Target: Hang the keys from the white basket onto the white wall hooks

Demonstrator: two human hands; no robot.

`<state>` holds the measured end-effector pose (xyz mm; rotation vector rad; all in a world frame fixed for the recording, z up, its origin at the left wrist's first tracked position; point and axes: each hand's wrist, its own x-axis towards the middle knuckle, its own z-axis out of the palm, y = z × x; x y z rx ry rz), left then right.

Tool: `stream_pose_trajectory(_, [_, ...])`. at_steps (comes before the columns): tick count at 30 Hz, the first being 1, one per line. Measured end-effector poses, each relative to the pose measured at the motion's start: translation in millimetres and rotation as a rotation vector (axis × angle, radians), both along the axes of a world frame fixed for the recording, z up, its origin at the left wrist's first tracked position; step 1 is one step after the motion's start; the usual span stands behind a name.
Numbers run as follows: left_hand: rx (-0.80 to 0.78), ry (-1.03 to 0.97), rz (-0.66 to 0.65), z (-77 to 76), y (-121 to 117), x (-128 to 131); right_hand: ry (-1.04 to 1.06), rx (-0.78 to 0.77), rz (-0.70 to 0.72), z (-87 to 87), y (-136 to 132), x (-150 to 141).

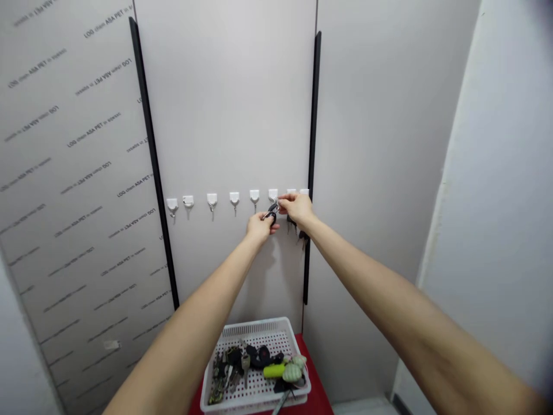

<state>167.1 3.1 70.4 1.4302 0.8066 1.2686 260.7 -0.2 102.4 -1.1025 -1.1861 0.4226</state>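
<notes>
Both hands are raised to a row of white adhesive wall hooks on the pale panel. My left hand (260, 226) is closed around a bunch of keys (272, 215) with dark heads. My right hand (298, 208) pinches the metal ring at the top of that bunch, just under a white hook (273, 194). Whether the ring touches the hook cannot be made out. Dark-headed keys (303, 236) hang below the hooks at the right end, partly hidden behind my right hand. The hook to the left (254, 195) carries only its metal swivel.
A white perforated basket (254, 328) stands below on a red surface (317, 389), holding several keys, a yellow-green item (273, 371) and a pale green ribbed item (292, 372). Black vertical handle strips (149, 127) flank the panel. A white wall (492, 202) rises at right.
</notes>
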Motion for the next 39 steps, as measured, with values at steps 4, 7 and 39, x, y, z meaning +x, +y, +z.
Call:
stream_pose_trajectory(4, [-0.021,0.037,0.050,10.4,6.3,3.9,-0.075,-0.011,-0.106,9.5,12.8,1.8])
stream_pose_trajectory(7, [-0.056,0.068,0.060,7.3,8.9,3.8,-0.124,-0.079,-0.126,8.4,14.7,0.2])
stream_pose_trajectory(39, [0.154,1.403,-0.053,-232.9,-70.6,-123.6,-1.212,-0.629,0.312,-238.4,-96.2,-83.7])
